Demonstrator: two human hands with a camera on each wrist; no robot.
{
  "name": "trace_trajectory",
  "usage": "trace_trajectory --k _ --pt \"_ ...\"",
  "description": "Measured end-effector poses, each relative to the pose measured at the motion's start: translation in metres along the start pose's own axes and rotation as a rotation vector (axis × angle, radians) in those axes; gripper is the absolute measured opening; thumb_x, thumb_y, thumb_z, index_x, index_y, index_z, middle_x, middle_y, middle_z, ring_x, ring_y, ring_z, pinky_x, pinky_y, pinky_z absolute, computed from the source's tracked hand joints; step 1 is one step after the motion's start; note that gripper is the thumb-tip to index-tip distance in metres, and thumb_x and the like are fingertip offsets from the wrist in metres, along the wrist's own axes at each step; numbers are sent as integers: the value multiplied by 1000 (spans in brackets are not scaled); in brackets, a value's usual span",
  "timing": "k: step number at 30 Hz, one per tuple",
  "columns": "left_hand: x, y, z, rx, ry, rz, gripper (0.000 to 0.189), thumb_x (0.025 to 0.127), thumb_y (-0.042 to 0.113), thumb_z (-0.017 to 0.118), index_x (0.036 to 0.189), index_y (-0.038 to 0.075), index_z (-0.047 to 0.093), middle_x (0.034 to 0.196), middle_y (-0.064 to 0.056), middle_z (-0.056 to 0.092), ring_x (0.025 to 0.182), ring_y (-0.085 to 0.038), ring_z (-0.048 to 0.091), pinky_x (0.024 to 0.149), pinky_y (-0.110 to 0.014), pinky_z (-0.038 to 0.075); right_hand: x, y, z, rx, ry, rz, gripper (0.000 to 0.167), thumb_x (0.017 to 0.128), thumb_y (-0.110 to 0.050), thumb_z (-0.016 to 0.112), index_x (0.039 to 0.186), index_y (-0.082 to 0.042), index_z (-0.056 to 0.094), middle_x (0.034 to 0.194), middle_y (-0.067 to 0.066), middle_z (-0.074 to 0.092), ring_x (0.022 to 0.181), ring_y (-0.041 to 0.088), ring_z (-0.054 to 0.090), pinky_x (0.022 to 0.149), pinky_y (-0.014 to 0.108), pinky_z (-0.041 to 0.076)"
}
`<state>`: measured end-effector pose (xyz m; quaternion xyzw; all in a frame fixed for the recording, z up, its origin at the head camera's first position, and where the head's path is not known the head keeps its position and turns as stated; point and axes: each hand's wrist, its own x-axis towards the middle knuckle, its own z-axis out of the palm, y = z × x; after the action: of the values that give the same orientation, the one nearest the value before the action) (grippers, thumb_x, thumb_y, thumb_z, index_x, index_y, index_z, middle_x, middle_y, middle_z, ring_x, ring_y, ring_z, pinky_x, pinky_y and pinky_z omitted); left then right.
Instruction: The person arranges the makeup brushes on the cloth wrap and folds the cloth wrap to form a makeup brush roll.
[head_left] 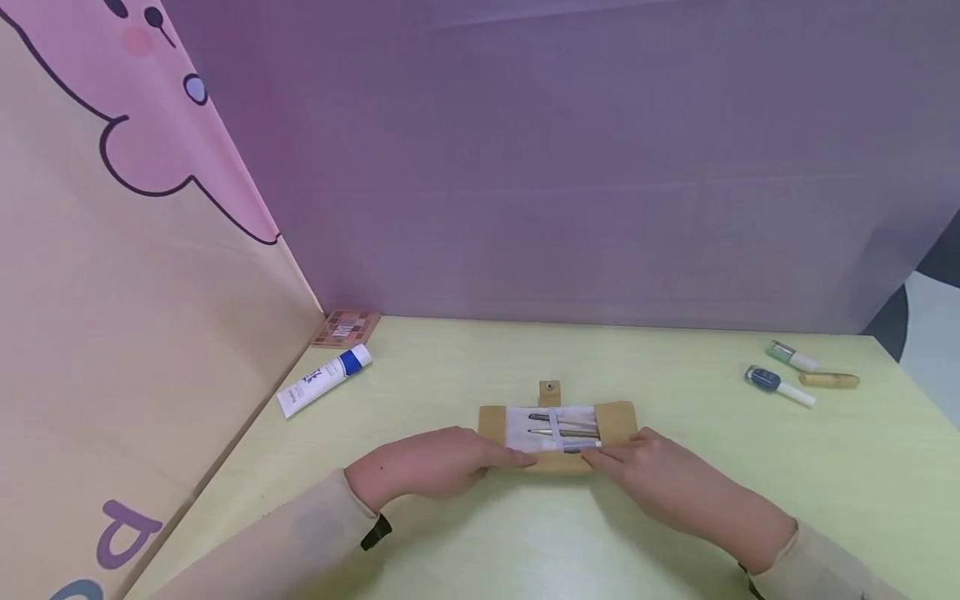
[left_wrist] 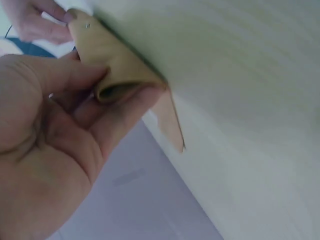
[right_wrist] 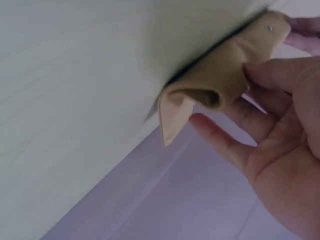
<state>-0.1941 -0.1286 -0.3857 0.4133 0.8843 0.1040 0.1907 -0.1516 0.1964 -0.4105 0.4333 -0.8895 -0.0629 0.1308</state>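
A tan roll-up case [head_left: 617, 423] lies on the table with its near edge folded up. Inside, on a white lining, several slim tools [head_left: 573, 432] sit under a pale strap [head_left: 555, 427]. A snap tab [head_left: 550, 392] sticks out at its far side. My left hand [head_left: 442, 462] pinches the fold at the left, thumb on top; my right hand [head_left: 660, 479] grips it at the right. In the left wrist view the case [left_wrist: 120, 62] shows its rolled end between thumb and fingers. Seen from the right wrist, the case [right_wrist: 220, 70] curls into a loop beside the thumb.
Back left are a white tube [head_left: 324, 381] with a blue band and a checkered palette [head_left: 347, 328]. On the right lie a dark nail polish bottle [head_left: 780, 386], a green one [head_left: 792, 357] and a tan stick [head_left: 828, 380]. A purple curtain [head_left: 570, 167] borders the table's back.
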Motion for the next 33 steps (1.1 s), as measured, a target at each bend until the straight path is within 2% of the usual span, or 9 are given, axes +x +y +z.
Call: trace_trajectory --k 2,5,7,9,13,15,19,24,33 --pt "-1 -4 -4 -47 -16 2 60 111 7 53 154 47 53 149 13 67 90 -3 62 80 -22 54 0 3 -5 135 -31 22 52 86 6 76 134 -14 73 101 -1 83 77 8 70 72 31 58" --pt "0 -13 -9 -125 -36 10 57 111 10 52 153 48 55 141 12 70 72 -6 47 66 -20 43 0 10 -10 389 -110 81 44 96 0 72 136 -18 74 91 -5 79 67 0 55 63 23 52" --pt "1 -20 -11 -198 -49 6 55 112 11 52 152 49 56 138 12 71 70 -5 46 65 -20 41 1 16 -13 555 -155 120 40 102 -6 68 139 -20 73 87 -7 76 64 -5 45 60 18 45" --pt "3 -26 -12 -273 -60 -4 55 111 13 53 152 49 56 135 10 73 73 -3 52 67 -21 45 1 24 -13 679 -188 143 39 105 -10 66 141 -22 72 93 -9 77 63 -5 39 60 17 43" --pt "7 -38 -12 -442 -74 -29 55 110 12 55 150 49 58 129 3 74 85 -5 69 79 -25 60 4 37 -10 853 -237 198 36 107 -18 65 141 -28 71 115 -9 79 72 -5 49 65 18 46" --pt "10 -42 -11 -506 -73 -44 55 109 10 56 149 48 59 129 0 73 90 -9 74 83 -30 64 5 42 -9 919 -256 235 34 107 -21 66 140 -29 72 118 -7 78 71 -3 48 63 19 46" --pt "15 -48 -10 -579 -58 -72 50 108 9 57 145 42 64 130 -4 72 90 -13 76 82 -35 66 9 50 -7 974 -259 270 31 108 -23 64 137 -28 74 124 -4 78 76 -1 53 67 21 48" --pt "21 -53 -9 -663 -51 -86 35 108 10 58 134 31 67 124 -5 71 91 -15 73 82 -37 66 13 57 -3 941 -237 266 29 109 -23 62 135 -30 74 130 -7 77 108 2 65 89 23 55" --pt "32 -58 -5 -729 -28 -169 14 107 11 61 120 13 58 113 -7 64 76 -18 68 77 -33 64 21 61 2 912 -265 304 28 110 -23 61 134 -30 73 129 -7 76 111 8 66 90 29 55"
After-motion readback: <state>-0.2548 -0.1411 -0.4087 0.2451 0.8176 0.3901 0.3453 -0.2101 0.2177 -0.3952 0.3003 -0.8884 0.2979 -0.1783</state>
